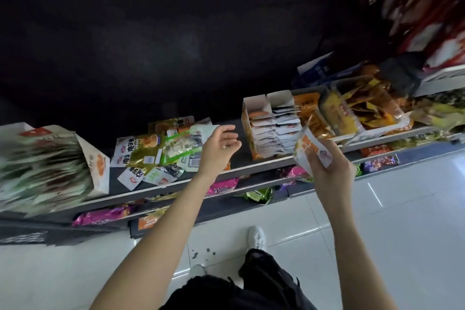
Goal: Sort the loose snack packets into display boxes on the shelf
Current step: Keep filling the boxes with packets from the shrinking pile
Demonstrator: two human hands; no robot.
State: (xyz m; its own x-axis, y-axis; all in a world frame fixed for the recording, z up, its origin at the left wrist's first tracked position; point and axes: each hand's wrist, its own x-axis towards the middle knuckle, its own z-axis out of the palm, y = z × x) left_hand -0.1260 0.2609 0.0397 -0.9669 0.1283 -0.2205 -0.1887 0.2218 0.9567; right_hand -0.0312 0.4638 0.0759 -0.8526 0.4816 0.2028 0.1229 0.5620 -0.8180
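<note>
A dark shelf (236, 171) is seen from above, running across the view over a white tiled floor (402, 209). At the far left, a white cardboard display box with orange print (97, 161) is seen packed with blurred green and white packets. Beside it, a loose pile of gold, green and white snack packets (161, 156) is spread flat on the shelf. The left hand (220, 147) is held over the right edge of this pile, fingers loosely spread and relaxed, nothing gripped. Just right of that hand, a white and orange divided display box (251, 133) is stood on the shelf, two rows of white-backed packets filed upright in its compartments. In front of this box, the right hand (327, 162) is closed around a white and orange snack packet (308, 147), raised clear of the shelf. Further right, an orange box of orange packets (305, 111) and a clear-fronted tray of yellow and orange packets (364, 108) are lined up, though blurred. On a lower shelf, pink and purple packets (105, 215) are laid. White shoes (256, 236) are seen on the floor below.
</note>
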